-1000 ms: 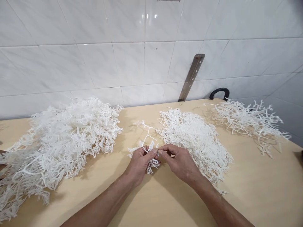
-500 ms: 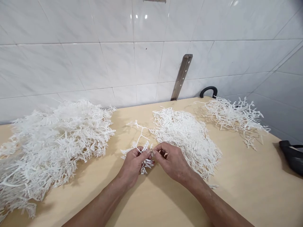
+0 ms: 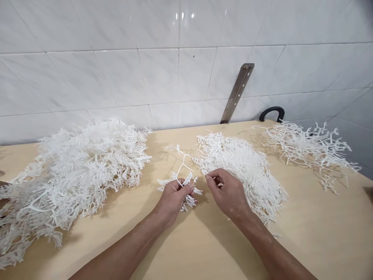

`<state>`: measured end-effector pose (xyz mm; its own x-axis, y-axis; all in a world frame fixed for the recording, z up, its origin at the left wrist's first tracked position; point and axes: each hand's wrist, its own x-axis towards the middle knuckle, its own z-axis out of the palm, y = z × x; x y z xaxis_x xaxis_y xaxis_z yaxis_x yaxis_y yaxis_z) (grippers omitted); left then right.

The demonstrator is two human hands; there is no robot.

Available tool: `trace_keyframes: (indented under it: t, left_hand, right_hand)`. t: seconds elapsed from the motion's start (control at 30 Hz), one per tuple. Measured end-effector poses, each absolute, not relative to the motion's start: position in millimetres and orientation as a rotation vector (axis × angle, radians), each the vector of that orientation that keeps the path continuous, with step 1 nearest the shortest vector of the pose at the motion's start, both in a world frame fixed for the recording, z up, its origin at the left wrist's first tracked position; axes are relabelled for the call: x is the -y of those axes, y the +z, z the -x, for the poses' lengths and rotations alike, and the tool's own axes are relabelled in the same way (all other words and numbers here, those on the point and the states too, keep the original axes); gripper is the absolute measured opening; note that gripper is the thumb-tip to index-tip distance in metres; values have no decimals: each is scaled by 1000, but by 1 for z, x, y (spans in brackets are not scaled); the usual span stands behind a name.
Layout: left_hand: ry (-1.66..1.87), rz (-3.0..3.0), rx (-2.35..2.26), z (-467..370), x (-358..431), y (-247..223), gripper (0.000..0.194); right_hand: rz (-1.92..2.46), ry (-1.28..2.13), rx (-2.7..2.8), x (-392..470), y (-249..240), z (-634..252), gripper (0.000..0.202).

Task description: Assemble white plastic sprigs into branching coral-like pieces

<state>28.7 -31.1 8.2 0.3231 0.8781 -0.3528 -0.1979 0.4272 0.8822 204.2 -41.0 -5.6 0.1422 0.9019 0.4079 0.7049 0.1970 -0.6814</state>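
My left hand [image 3: 174,197] pinches a white branched sprig [image 3: 183,165], plastic-looking, between thumb and fingers. The sprig's bare forked stem points up and away, while fine tufts stick out around and beneath the hand. To the right, my right hand [image 3: 229,193] is apart from the sprig, thumb and forefinger pressed together. Whatever is between those fingertips is too small to make out. Just behind them lies a heap of small white sprig pieces [image 3: 244,161], partly covered by the right hand and wrist.
A large pile of tufted white sprigs [image 3: 96,163] spreads over the left of the wooden table [image 3: 215,252]. Bare white branched stems [image 3: 309,144] lie at the far right, near a black curved handle [image 3: 272,110]. A metal strip [image 3: 237,93] leans at the tiled wall [image 3: 116,77].
My right hand has drawn away from the sprig to the right, towards the heap of pieces. My left hand keeps its hold. The whole view has shifted, so things appear farther right.
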Motion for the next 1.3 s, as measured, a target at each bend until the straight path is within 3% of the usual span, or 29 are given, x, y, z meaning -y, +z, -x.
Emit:
trace_keyframes:
  t: [0.33, 0.4, 0.57, 0.67, 1.3]
  left_hand:
    - [833, -743, -960, -29, 28, 4, 40]
    - [822, -744, -961, -28, 28, 4, 41]
    - [850, -763, -913, -29, 29, 6, 42]
    - [889, -776, -875, -29, 30, 5, 41]
    - [921, -886, -934, -31, 32, -1, 43]
  right_hand:
    - [1522, -264, 1404, 40, 20, -228, 12]
    - [1512, -157, 1384, 42, 22, -227, 14]
    - [1495, 644, 1638, 49, 14, -204, 25]
    - [1502, 873, 1676, 51, 11, -193, 28]
    - [1539, 977, 1622, 53, 15, -191, 21]
